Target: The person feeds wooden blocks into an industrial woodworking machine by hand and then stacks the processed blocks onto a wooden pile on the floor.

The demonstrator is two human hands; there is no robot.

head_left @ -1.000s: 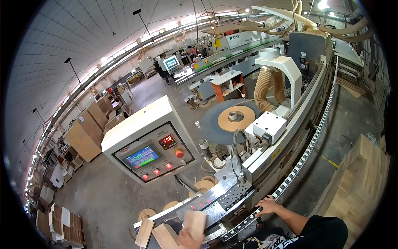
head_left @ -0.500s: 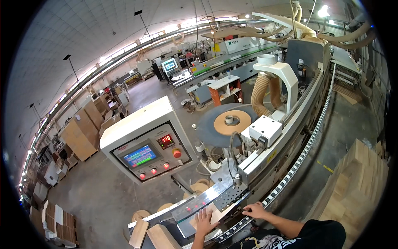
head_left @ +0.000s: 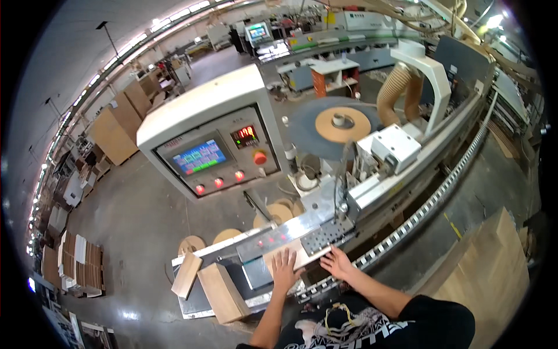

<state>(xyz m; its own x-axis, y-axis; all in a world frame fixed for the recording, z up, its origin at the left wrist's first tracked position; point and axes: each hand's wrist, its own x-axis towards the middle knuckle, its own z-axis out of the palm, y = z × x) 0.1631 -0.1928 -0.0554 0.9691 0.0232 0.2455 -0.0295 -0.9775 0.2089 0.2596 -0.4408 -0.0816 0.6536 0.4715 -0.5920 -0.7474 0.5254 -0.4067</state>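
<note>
My left hand [head_left: 285,271] lies flat with spread fingers on a pale wooden board [head_left: 301,255], which rests on the infeed end of an edge banding machine. My right hand [head_left: 338,264] is just to the right, at the board's near edge, its fingers loosely apart; whether the fingertips touch the board is hard to tell. The board's far right part meets a dark metal plate with holes [head_left: 326,235]. Left of my hands, a short wooden piece [head_left: 187,274] and a longer wooden block [head_left: 222,292] sit on the machine's end table.
A control box [head_left: 203,139] with a lit screen and red buttons stands beyond my hands. Behind the machine lies a roll of brown edge band [head_left: 343,125]. A chain track [head_left: 401,231] runs along the near side. Wooden boards [head_left: 479,267] are stacked at right, cartons [head_left: 81,264] at left.
The view has tilted down, so the machine sits higher in it. My right hand has come in from the chain track toward the board's near edge. My left hand stays flat on the board.
</note>
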